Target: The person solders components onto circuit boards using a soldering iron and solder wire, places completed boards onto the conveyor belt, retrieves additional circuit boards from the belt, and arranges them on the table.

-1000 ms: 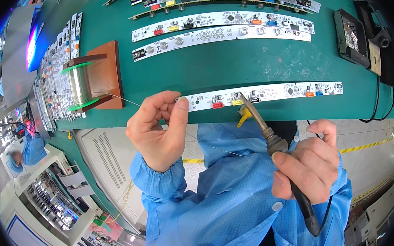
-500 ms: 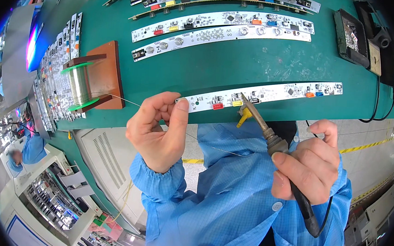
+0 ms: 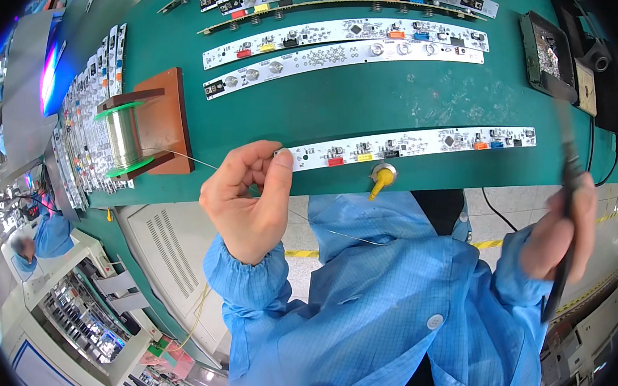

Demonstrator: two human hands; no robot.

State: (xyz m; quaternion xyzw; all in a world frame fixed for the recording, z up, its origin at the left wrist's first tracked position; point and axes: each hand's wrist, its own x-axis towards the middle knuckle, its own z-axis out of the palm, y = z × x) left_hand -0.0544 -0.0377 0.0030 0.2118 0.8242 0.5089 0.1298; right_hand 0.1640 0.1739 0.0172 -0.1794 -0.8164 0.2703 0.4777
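My left hand (image 3: 253, 196) pinches the left end of a long white circuit board (image 3: 422, 144), which lies near the front edge of the green bench. Red, yellow, black, orange and blue connectors sit along this board. A thin solder wire (image 3: 197, 160) runs from a spool (image 3: 124, 137) on a brown stand to the same hand. Blurred by motion, my right hand (image 3: 560, 231) grips a soldering iron (image 3: 571, 166) off the board's right end. The iron's tip points up toward a dark metal tray (image 3: 550, 56) holding bits of solder.
More circuit boards (image 3: 348, 62) lie in rows at the back, and many stand packed at the far left. A yellow-sleeved plug (image 3: 381, 177) sits at the bench's front edge. Beside the tray are a tan sponge (image 3: 586, 91) and black cables (image 3: 608, 169).
My right hand has carried the soldering iron away from the board, to the right and up toward the tray. My left hand stays at the board's end; the view has shifted slightly.
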